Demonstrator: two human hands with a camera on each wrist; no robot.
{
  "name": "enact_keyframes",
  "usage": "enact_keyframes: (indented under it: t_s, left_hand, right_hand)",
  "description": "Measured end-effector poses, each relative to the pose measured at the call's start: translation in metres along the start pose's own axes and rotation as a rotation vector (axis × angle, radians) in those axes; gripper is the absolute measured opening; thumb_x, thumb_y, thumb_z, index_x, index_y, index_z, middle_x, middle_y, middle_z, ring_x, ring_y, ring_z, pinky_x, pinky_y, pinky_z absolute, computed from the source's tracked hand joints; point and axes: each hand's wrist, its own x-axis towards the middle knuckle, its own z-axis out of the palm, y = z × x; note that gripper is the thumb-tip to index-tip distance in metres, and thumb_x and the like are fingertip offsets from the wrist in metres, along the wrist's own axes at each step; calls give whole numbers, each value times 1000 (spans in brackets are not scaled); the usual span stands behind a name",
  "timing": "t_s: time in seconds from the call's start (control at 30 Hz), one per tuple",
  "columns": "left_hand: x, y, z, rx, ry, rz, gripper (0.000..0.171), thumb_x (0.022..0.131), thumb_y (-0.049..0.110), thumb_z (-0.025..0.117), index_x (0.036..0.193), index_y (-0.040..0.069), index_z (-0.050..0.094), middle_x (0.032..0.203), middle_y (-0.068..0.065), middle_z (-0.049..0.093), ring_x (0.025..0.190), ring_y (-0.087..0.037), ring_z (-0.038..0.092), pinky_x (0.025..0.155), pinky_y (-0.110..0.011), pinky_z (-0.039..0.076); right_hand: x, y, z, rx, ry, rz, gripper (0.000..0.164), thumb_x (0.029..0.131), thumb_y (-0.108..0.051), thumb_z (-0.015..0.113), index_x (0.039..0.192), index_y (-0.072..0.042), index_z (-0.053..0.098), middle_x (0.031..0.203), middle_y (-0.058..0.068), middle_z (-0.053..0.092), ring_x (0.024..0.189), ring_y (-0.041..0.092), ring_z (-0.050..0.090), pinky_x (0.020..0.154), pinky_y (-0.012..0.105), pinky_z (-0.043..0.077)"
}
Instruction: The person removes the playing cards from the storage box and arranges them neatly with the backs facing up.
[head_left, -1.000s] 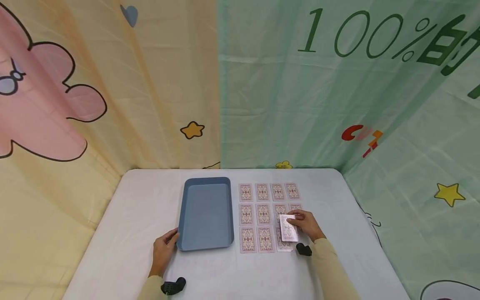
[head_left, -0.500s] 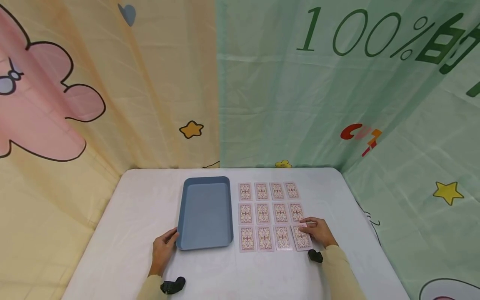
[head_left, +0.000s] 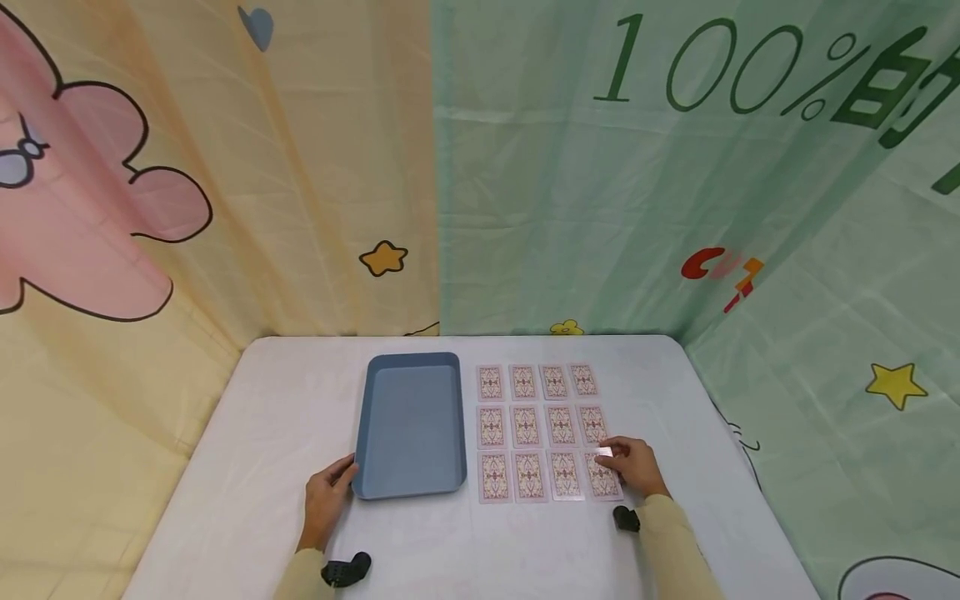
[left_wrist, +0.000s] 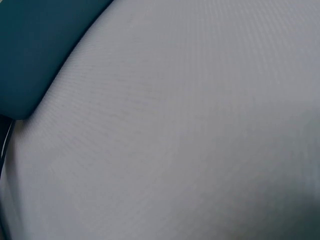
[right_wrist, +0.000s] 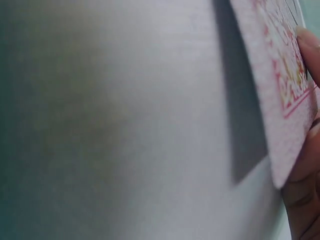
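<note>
In the head view, my right hand (head_left: pixel 636 467) pinches the upper right edge of a playing card (head_left: pixel 602 482) at the near right corner of a card grid. The right wrist view has the thumb on the patterned back of this card (right_wrist: pixel 285 85) and fingers beneath it; its edge is raised off the cloth and casts a shadow. My left hand (head_left: pixel 327 502) touches the near left side of a blue-grey tray (head_left: pixel 358 450) with relaxed fingers. Only the corner of the tray (left_wrist: pixel 40 55) appears in the left wrist view, where the fingers are out of sight.
Several face-down cards (head_left: pixel 527 427) lie in three rows right of the tray, their backs red and cream. A white cloth covers the table (head_left: pixel 480 550). Printed curtains (head_left: pixel 555 208) hang behind and at the sides. Black wrist devices (head_left: pixel 347 570) sit below both hands.
My right hand has carried the card rightward and down to the end of the near row, then straightened it slightly. The left hand and tray have stayed still.
</note>
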Motion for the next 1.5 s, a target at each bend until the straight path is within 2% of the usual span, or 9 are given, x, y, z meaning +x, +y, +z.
enact_keyframes:
  t_s: [0.17, 0.4, 0.57, 0.7, 0.9, 1.1, 1.27, 1.37, 1.5]
  left_hand:
    - [1, 1, 0, 0, 7, 12, 32, 96, 10, 58, 122, -7, 62, 122, -23, 62, 114, -33, 59, 75, 1, 35]
    - [0, 3, 3, 1, -3, 6, 33, 96, 10, 58, 123, -7, 62, 122, -23, 62, 114, -33, 58, 77, -3, 38]
    - [-3, 2, 5, 8, -9, -1, 32, 95, 10, 59, 122, -7, 62, 122, -23, 63, 112, -32, 59, 80, -8, 41]
    - [-2, 3, 7, 1, -15, 17, 33, 96, 11, 58, 123, -7, 62, 122, -23, 62, 113, -33, 59, 81, -8, 42]
    - [2, 2, 6, 13, -13, 31, 34, 97, 15, 58, 125, -4, 62, 123, -21, 63, 114, -32, 59, 80, -10, 44]
    - [5, 2, 3, -21, -69, -6, 43, 98, 26, 57, 132, -1, 57, 129, -19, 60, 117, -30, 55, 81, -13, 45]
    - [8, 3, 1, -9, -110, -23, 52, 97, 32, 59, 137, 1, 52, 130, -20, 58, 118, -30, 54, 90, -30, 48]
    - [9, 6, 1, 7, -118, 1, 55, 95, 31, 61, 139, 0, 49, 130, -22, 57, 118, -34, 55, 95, -43, 47]
    - [8, 11, 2, 42, -129, 37, 65, 93, 33, 65, 143, -1, 42, 131, -27, 54, 118, -40, 54, 97, -50, 45]
  right_hand:
    - [2, 3, 3, -70, 52, -39, 36, 74, -9, 82, 105, 3, 68, 80, 5, 57, 66, 13, 48, 56, 22, 42]
    - [-3, 3, 2, -79, 109, -42, 39, 73, -12, 83, 105, 4, 67, 84, 9, 57, 71, 15, 47, 61, 24, 40]
    - [-8, 0, 1, -82, 100, -4, 38, 76, -17, 82, 106, 2, 67, 84, 7, 57, 71, 15, 46, 61, 24, 40]
    - [-6, -10, 3, -41, 95, -11, 36, 80, -15, 79, 107, 3, 66, 84, 8, 57, 68, 14, 48, 59, 23, 42]
    - [8, -26, 14, 73, 56, -1, 36, 81, -16, 78, 111, 1, 66, 87, 7, 57, 65, 13, 51, 52, 23, 45]
    - [20, -45, 29, 56, 63, -33, 35, 80, -17, 79, 109, -1, 68, 90, 7, 60, 70, 15, 52, 57, 24, 45]
    - [27, -62, 44, 57, 51, -59, 37, 81, -17, 79, 112, -1, 67, 94, 9, 62, 79, 18, 56, 65, 27, 47]
    - [32, -72, 53, 76, 40, -85, 40, 82, -19, 78, 116, -2, 65, 98, 9, 63, 84, 20, 58, 70, 30, 49]
    - [36, -86, 63, 91, 24, -126, 44, 83, -19, 77, 120, -2, 64, 105, 12, 64, 89, 23, 60, 75, 36, 51]
